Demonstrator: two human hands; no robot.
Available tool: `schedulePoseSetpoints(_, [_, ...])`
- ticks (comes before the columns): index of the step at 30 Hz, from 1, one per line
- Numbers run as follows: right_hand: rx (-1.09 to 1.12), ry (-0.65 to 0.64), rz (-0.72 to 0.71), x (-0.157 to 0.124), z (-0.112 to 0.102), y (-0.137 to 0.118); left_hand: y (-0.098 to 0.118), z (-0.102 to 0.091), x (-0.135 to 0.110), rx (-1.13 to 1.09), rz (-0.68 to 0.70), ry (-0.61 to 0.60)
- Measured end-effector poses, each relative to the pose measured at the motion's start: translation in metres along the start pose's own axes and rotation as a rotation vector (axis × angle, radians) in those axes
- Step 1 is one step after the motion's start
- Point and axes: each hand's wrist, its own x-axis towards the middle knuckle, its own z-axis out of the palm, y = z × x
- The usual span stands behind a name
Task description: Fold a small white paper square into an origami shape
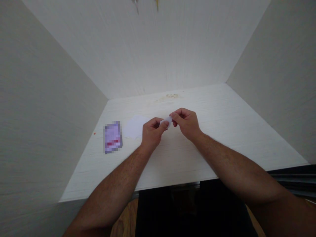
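Note:
A small piece of white paper (166, 121), looking folded, is held over the table in front of me. My left hand (152, 132) is closed on it, the thumb lying across its face. At the paper's right end, the fingers of my right hand (187, 123) are pinched together on its edge. Flat white paper (135, 126) lies on the table just left of my left hand, partly covered by that hand. How many sheets it is, I cannot tell.
A purple rectangular item (113, 136), blurred into blocks, lies on the left of the white table (170, 161). Beside it is a tiny orange bit (94, 133). Pale panels enclose the left, back and right. Brownish marks (172, 96) show near the back panel.

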Motion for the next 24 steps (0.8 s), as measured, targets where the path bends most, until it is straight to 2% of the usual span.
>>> schedulePoseSetpoints(12, [0.107, 0.047, 0.064, 0.0017, 0.0028, 0.0008, -0.0033, -0.0013, 0.0007, 0.051, 0.036, 0.01])
schedulePoseSetpoints(18, [0.067, -0.029, 0.034, -0.0025, 0.0055, -0.001, -0.0007, 0.0002, -0.0004, 0.043, 0.044, 0.037])
schedulePoseSetpoints(24, [0.104, -0.037, 0.013, -0.003, 0.0058, 0.0003, -0.0021, 0.0002, -0.0009, -0.035, 0.047, -0.008])
